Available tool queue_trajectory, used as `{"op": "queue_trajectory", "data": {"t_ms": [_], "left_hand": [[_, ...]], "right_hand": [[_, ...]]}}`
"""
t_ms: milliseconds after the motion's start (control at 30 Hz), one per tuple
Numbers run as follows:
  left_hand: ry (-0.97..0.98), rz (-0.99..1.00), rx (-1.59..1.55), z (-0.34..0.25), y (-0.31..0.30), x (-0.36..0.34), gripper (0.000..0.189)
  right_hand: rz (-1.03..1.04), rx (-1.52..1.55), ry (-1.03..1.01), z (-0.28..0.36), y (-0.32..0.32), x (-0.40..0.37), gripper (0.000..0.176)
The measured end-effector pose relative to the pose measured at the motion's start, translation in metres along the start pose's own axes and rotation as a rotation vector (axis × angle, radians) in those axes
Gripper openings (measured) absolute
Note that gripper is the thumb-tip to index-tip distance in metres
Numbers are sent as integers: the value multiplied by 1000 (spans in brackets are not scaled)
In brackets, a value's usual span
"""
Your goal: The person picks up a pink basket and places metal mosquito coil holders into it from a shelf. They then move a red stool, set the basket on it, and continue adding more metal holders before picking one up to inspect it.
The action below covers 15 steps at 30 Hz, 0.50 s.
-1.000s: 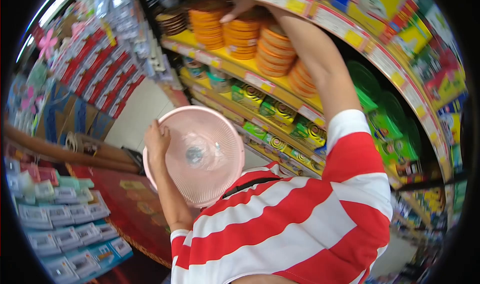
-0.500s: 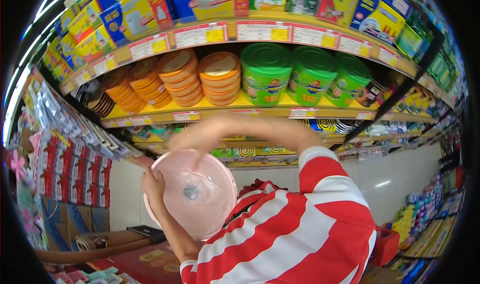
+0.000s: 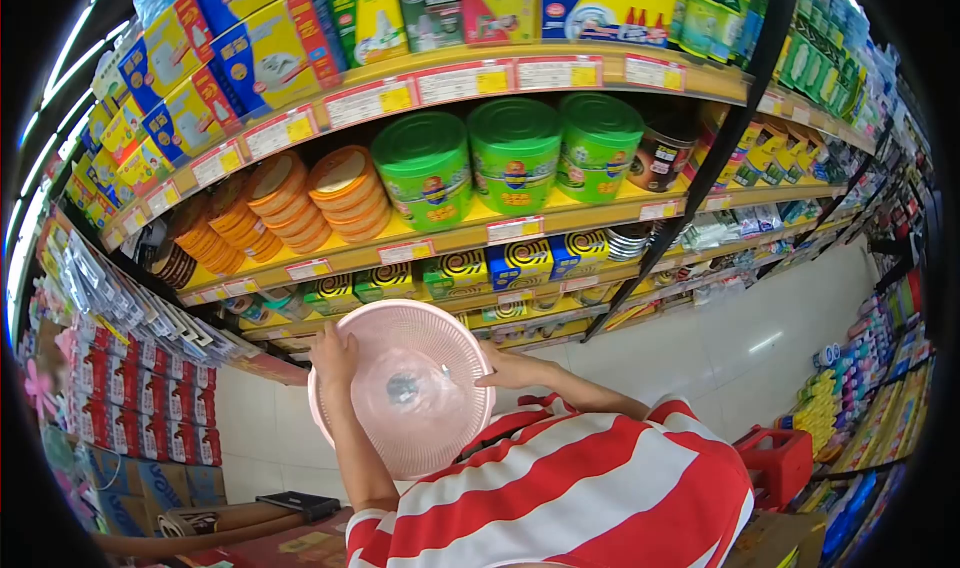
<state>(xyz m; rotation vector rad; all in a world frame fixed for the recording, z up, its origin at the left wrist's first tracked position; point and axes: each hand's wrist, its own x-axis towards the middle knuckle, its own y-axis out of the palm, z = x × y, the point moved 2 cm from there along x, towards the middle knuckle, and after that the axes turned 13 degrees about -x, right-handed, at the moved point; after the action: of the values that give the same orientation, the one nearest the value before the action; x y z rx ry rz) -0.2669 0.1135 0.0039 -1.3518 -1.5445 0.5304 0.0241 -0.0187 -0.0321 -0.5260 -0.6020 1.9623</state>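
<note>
A round pink plastic basket (image 3: pixel 455 343) with slotted walls is held between my hands, in front of the shelves. My left hand (image 3: pixel 334 358) grips its left rim, fingers hooked over the edge. On the opposite side, my right hand (image 3: pixel 508 366) clasps the right rim, the thumb showing on the inner edge. Something clear and shiny, like thin plastic wrapping (image 3: pixel 436 386), lies in the bottom; its contents cannot be made out.
Ahead, a yellow shelf carries green lidded tubs (image 3: pixel 515 158) and stacked orange round containers (image 3: pixel 345 193). Boxed goods (image 3: pixel 270 53) line the shelf above, coil-patterned boxes (image 3: pixel 520 265) the one below. A black upright post (image 3: pixel 715 158) crosses the shelving. A red container (image 3: pixel 775 465) stands behind at right.
My right hand has come back from over the basket, near the shelf, to its right rim. The basket has shifted slightly right, and my view has turned to the right.
</note>
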Motion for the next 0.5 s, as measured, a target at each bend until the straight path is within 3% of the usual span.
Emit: {"op": "queue_trajectory", "data": {"t_ms": [200,300,500], "left_hand": [[32,37,-17,-84,39,-11,36],[76,8,-15,-135,57,-25,36],[27,9,30,-211,90,-62,38]], "right_hand": [[-110,-71,59,-36,-37,-68,68],[-283,-61,17,-78,-41,-107,64],[-291,62,202,-113,-58,-182,58]]}}
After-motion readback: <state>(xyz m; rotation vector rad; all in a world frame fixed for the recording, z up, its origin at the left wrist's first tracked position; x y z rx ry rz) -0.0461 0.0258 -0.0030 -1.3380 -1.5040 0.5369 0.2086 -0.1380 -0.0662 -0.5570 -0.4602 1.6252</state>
